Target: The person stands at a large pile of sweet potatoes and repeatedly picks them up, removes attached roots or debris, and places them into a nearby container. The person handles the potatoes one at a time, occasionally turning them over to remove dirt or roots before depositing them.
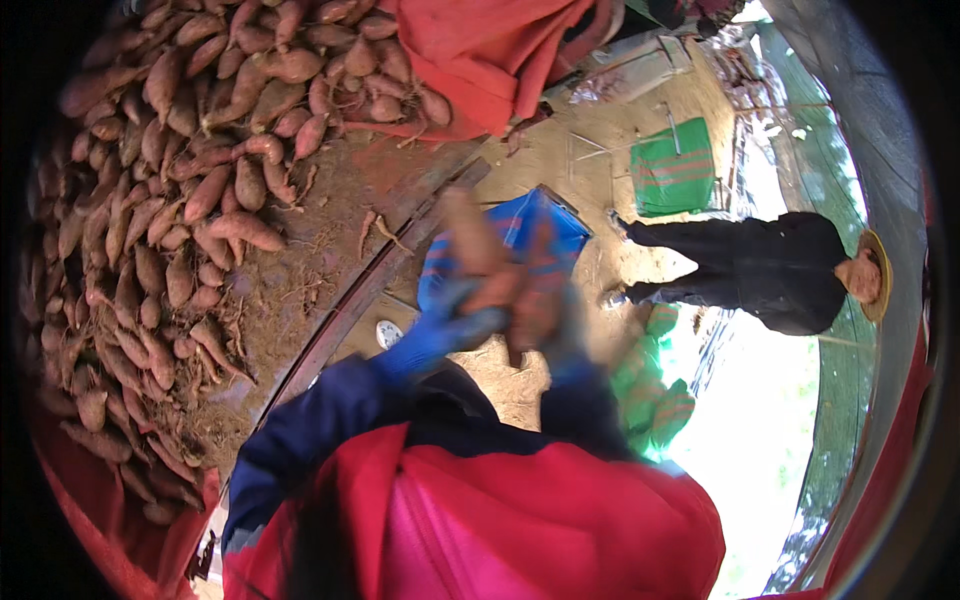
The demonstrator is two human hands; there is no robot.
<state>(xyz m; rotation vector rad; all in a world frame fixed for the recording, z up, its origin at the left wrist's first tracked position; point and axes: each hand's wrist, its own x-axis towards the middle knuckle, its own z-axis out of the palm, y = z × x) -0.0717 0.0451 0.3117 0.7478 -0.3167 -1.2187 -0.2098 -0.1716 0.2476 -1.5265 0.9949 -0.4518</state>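
Observation:
My left hand (437,332), in a blue glove, is closed around sweet potatoes, with its thumb lying across one reddish sweet potato (497,290). A longer sweet potato (468,230) sticks out beyond it, smeared by motion. Beside it my right hand (567,325), gloved too and strongly blurred, is closed on another sweet potato (537,305). Both hands are close together in front of my red and navy jacket. How many roots they hold between them cannot be made out. Below the hands lies a blue woven sack (525,225), partly hidden by them.
A large heap of sweet potatoes (150,270) covers the soil-strewn platform at left, bounded by a dark edge (340,312). Red cloth (490,60) hangs at the top. A green sack (672,170), filled green bags (660,400) and a person in dark clothes (750,272) are at right.

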